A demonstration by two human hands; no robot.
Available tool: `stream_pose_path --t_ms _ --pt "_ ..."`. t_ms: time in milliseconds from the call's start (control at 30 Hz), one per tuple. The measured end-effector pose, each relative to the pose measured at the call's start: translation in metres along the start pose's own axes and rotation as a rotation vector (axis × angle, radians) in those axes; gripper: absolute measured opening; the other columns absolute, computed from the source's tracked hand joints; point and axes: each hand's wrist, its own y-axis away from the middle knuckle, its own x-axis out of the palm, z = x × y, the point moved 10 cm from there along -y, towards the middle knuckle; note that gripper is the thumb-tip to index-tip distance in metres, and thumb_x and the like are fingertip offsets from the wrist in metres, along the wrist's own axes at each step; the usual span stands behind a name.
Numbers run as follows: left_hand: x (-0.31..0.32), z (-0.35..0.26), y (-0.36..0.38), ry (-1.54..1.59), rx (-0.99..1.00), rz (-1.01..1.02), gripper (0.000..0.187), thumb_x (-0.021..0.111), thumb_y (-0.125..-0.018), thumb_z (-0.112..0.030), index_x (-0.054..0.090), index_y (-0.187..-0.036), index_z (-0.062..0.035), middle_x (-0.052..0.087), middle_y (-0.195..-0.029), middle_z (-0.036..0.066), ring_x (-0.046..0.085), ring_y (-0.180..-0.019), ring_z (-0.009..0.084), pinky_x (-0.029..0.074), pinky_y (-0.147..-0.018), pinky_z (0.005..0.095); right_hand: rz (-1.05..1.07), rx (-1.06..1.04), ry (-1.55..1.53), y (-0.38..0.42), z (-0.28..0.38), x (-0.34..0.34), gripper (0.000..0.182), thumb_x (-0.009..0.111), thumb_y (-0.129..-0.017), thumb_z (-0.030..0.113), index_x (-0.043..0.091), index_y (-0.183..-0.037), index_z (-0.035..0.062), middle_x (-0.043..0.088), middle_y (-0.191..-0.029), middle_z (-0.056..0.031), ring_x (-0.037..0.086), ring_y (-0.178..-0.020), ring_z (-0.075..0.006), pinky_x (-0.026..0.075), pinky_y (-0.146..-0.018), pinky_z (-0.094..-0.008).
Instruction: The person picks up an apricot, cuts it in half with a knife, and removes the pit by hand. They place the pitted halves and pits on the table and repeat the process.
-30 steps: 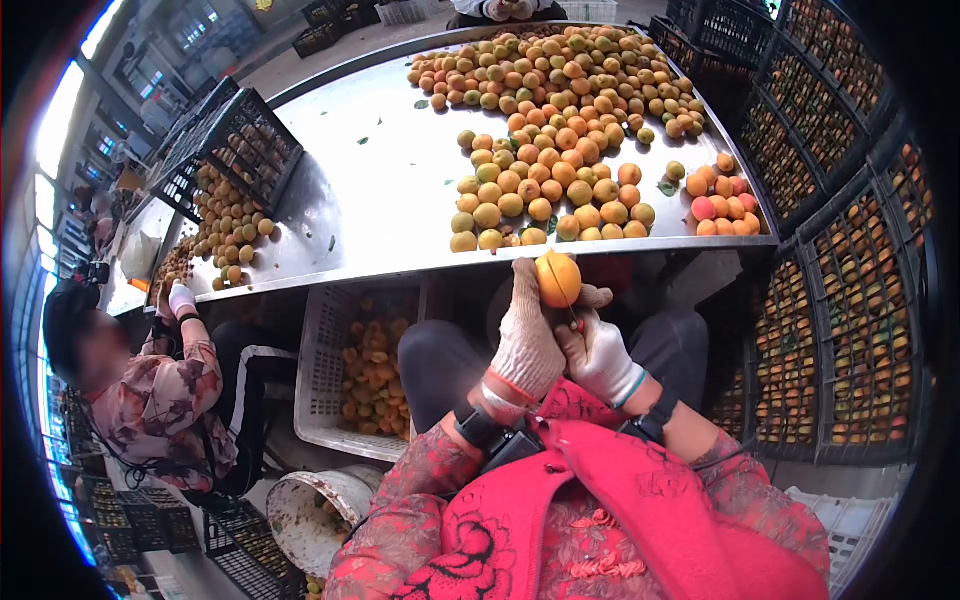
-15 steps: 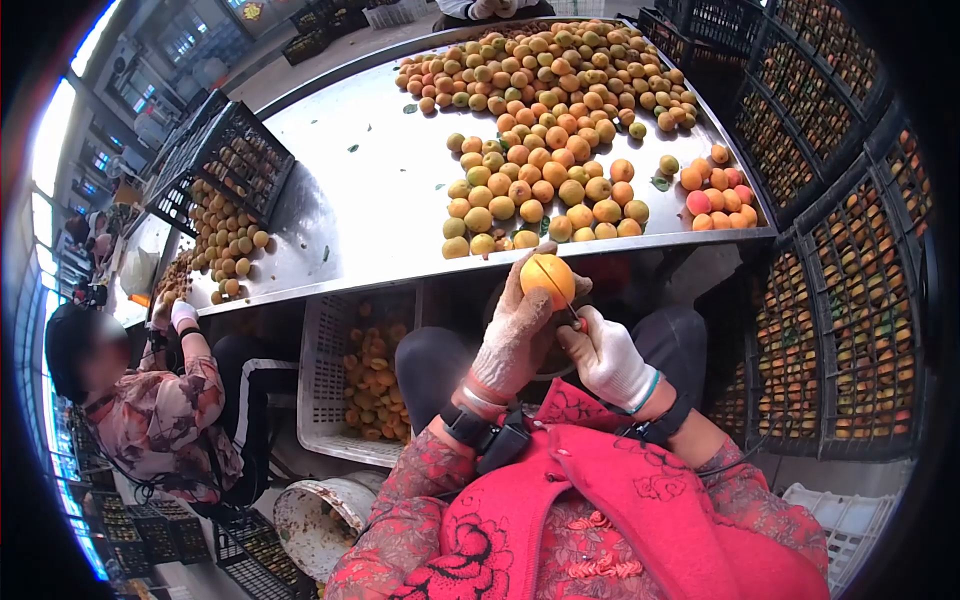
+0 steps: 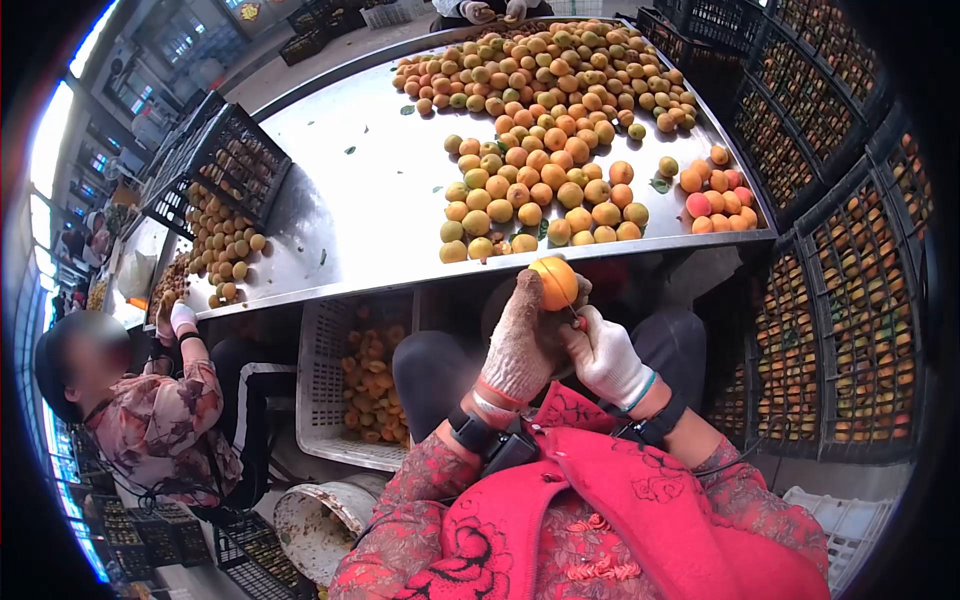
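Just in front of the table's near edge, my left hand (image 3: 518, 345) in a soiled glove is closed round an orange apricot (image 3: 551, 281). A cleaner white glove covers my right hand (image 3: 606, 356), whose fingers pinch a small knife (image 3: 579, 322). Only a bit of its red handle and a thin blade show, with the blade lying against the apricot's right side. Beyond my hands, loose apricots (image 3: 530, 178) spread over the metal table (image 3: 352, 215). A smaller group of redder apricots (image 3: 718, 200) lies near the right corner.
Below the table at left stands a white crate (image 3: 318, 400) holding apricot pieces (image 3: 372, 385), with a dirty white bucket (image 3: 300, 520) nearby. Black crates of fruit (image 3: 835, 330) are stacked at right. A co-worker (image 3: 150, 400) sits at left beside a tipped black crate (image 3: 225, 165).
My left hand has tilted, and the apricot has turned in its grasp. The knife stays against the fruit's right side. The far person's hands have moved apart.
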Motion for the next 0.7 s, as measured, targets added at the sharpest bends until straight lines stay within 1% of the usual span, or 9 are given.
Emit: stream_pose_path --t_ms 100,200,300,367,433,500,600,667,700 --pt "0.001 -0.018 0.000 -0.060 0.140 -0.047 0.063 0.049 -0.095 -0.061 0.051 -0.126 -0.0068 0.064 -0.104 0.016 0.061 -0.093 0.0228 0.051 -0.082 0.0371 0.050 -0.023 0.084 0.001 -0.002 0.004 0.022 0.059 -0.096 0.021 0.054 -0.097 -0.0007 0.060 -0.069 -0.0200 0.064 -0.070 -0.0429 0.050 -0.056 -0.0411" --pt "-0.015 0.001 -0.006 0.005 0.016 -0.140 0.068 0.047 -0.092 -0.067 0.052 -0.122 -0.0062 0.065 -0.098 0.018 0.061 -0.095 0.0273 0.050 -0.086 0.0402 0.028 -0.065 0.174 0.003 -0.017 0.010 0.025 0.061 -0.095 0.022 0.054 -0.099 -0.0010 0.061 -0.071 -0.0194 0.064 -0.070 -0.0429 0.050 -0.057 -0.0419" --pt "-0.013 0.009 -0.004 0.083 -0.053 -0.068 0.071 0.046 -0.090 -0.070 0.053 -0.119 -0.0060 0.065 -0.099 0.017 0.060 -0.095 0.0267 0.050 -0.087 0.0398 0.021 -0.055 0.139 0.006 -0.017 0.008 0.026 0.062 -0.094 0.024 0.054 -0.099 -0.0012 0.062 -0.073 -0.0193 0.064 -0.071 -0.0430 0.050 -0.057 -0.0426" --pt "-0.013 0.014 -0.002 0.142 -0.092 -0.028 0.063 0.050 -0.094 -0.062 0.053 -0.122 -0.0059 0.064 -0.106 0.016 0.060 -0.096 0.0249 0.049 -0.089 0.0402 0.021 -0.052 0.107 0.007 -0.015 0.004 0.025 0.061 -0.094 0.022 0.054 -0.096 -0.0012 0.061 -0.073 -0.0191 0.064 -0.071 -0.0424 0.050 -0.057 -0.0413" --pt "-0.019 -0.001 -0.003 -0.068 0.075 -0.004 0.054 0.055 -0.096 -0.051 0.051 -0.127 -0.0061 0.061 -0.113 0.015 0.060 -0.097 0.0235 0.049 -0.090 0.0405 0.110 0.088 -0.112 0.007 -0.020 0.007 0.023 0.060 -0.095 0.021 0.054 -0.093 -0.0009 0.059 -0.072 -0.0194 0.064 -0.071 -0.0424 0.049 -0.057 -0.0396" --pt "-0.017 -0.011 -0.007 -0.178 0.157 0.057 0.054 0.050 -0.100 -0.045 0.045 -0.135 -0.0049 0.059 -0.121 0.015 0.057 -0.105 0.0262 0.046 -0.095 0.0417 0.109 0.093 -0.095 0.006 -0.014 0.006 0.023 0.060 -0.095 0.021 0.054 -0.091 -0.0007 0.059 -0.071 -0.0192 0.063 -0.070 -0.0423 0.048 -0.056 -0.0392" --pt "0.009 -0.024 0.003 -0.153 0.201 0.030 0.054 0.057 -0.096 -0.048 0.050 -0.127 -0.0041 0.060 -0.111 0.017 0.060 -0.095 0.0245 0.051 -0.087 0.0400 0.101 0.072 -0.002 0.003 -0.012 0.003 0.022 0.059 -0.096 0.021 0.054 -0.092 -0.0006 0.060 -0.071 -0.0190 0.063 -0.069 -0.0422 0.049 -0.056 -0.0390" --pt "0.005 -0.001 0.003 0.045 -0.006 -0.039 0.061 0.057 -0.093 -0.056 0.051 -0.123 -0.0028 0.062 -0.104 0.018 0.061 -0.094 0.0265 0.051 -0.086 0.0402 0.010 -0.041 0.131 0.006 -0.014 0.000 0.024 0.059 -0.096 0.022 0.055 -0.102 -0.0010 0.062 -0.073 -0.0197 0.064 -0.070 -0.0428 0.051 -0.057 -0.0402" --pt "-0.009 0.008 -0.002 -0.001 -0.027 -0.107 0.070 0.050 -0.091 -0.066 0.052 -0.123 -0.0043 0.062 -0.104 0.018 0.058 -0.105 0.0303 0.048 -0.094 0.0457 0.027 -0.009 0.108 0.008 -0.023 0.004 0.027 0.059 -0.095 0.022 0.054 -0.108 -0.0012 0.063 -0.075 -0.0202 0.064 -0.073 -0.0435 0.052 -0.060 -0.0415"
